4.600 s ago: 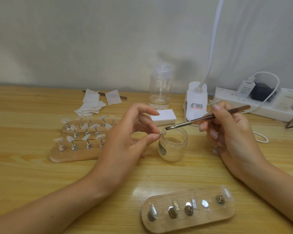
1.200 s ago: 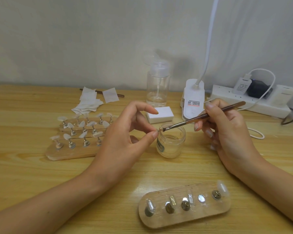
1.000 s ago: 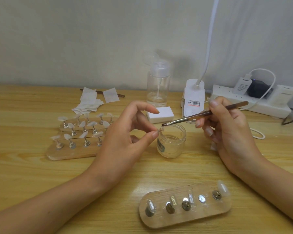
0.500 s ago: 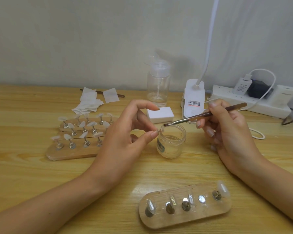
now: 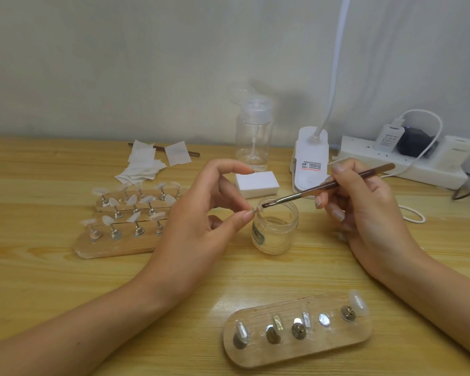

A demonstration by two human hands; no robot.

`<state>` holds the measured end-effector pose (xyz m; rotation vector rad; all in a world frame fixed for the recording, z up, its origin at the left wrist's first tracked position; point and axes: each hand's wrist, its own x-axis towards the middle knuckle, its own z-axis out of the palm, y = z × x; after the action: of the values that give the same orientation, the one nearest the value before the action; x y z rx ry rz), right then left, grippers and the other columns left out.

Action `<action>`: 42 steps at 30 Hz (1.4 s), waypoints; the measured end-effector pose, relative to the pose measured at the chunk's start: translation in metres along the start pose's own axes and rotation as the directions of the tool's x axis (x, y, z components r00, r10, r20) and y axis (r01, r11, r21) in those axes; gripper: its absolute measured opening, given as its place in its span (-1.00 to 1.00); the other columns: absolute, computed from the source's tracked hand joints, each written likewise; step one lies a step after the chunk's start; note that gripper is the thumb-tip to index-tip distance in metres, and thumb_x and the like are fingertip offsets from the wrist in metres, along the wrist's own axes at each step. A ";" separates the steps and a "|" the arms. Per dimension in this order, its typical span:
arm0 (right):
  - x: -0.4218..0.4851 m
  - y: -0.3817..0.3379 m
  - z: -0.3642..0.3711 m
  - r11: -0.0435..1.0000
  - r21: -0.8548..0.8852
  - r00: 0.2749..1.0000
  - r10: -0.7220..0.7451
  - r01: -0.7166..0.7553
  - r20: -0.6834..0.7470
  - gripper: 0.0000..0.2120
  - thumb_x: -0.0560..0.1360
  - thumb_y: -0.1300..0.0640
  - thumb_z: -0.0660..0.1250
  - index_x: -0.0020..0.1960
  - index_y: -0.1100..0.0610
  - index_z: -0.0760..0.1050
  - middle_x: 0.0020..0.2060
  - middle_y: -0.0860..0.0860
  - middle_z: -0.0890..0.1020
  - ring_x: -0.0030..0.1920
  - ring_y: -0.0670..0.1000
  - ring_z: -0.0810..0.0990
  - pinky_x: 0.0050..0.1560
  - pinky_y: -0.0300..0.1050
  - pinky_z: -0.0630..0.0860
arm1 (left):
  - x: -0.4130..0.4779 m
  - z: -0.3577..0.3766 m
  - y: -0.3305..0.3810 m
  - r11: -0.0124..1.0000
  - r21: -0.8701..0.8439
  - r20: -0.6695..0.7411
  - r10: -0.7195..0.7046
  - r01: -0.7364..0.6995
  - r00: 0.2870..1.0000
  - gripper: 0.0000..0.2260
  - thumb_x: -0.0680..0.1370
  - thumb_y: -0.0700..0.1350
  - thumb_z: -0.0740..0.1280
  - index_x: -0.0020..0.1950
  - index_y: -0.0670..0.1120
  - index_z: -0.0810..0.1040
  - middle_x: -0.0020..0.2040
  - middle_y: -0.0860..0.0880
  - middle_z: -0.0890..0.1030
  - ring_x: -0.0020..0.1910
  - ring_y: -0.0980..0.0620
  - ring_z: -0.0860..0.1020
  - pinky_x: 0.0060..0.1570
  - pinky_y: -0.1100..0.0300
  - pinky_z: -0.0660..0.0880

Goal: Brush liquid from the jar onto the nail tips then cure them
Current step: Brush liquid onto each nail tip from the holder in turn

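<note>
Your left hand (image 5: pixel 198 229) pinches one nail tip (image 5: pixel 257 210) between thumb and fingertip, right at the near rim of the open jar (image 5: pixel 276 229). Your right hand (image 5: pixel 364 213) grips the brush (image 5: pixel 329 185) like a pen, fingers curled round the handle. The bristles reach the tip just past your left thumb's end, though I cannot tell whether they actually touch it. This looks like the coating step on this one tip, with curing not yet begun. Next, draw light, even strokes away from your pinching fingers and keep them off the wet face. Then take the tip to the white lamp (image 5: pixel 311 161) beyond your right fingertips.
</note>
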<state>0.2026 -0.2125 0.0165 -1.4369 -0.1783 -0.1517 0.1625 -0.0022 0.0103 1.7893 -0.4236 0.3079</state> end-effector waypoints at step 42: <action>-0.002 0.000 0.002 0.992 -0.003 0.990 -0.130 0.130 0.052 -0.75 0.58 0.05 0.23 -0.24 0.10 0.32 -0.46 0.06 0.57 -0.55 -0.10 0.31 -0.58 -0.38 0.20 | 0.000 0.000 0.000 1.000 0.013 0.013 0.008 -0.008 1.000 -0.61 0.54 -0.27 0.43 0.23 0.13 0.48 -0.16 0.12 0.62 0.00 0.15 0.62 -0.28 0.40 0.42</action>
<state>0.2006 -0.2109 0.0167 -1.4364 -0.3140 -0.2220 0.1626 -0.0021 0.0107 1.8036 -0.4387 0.3058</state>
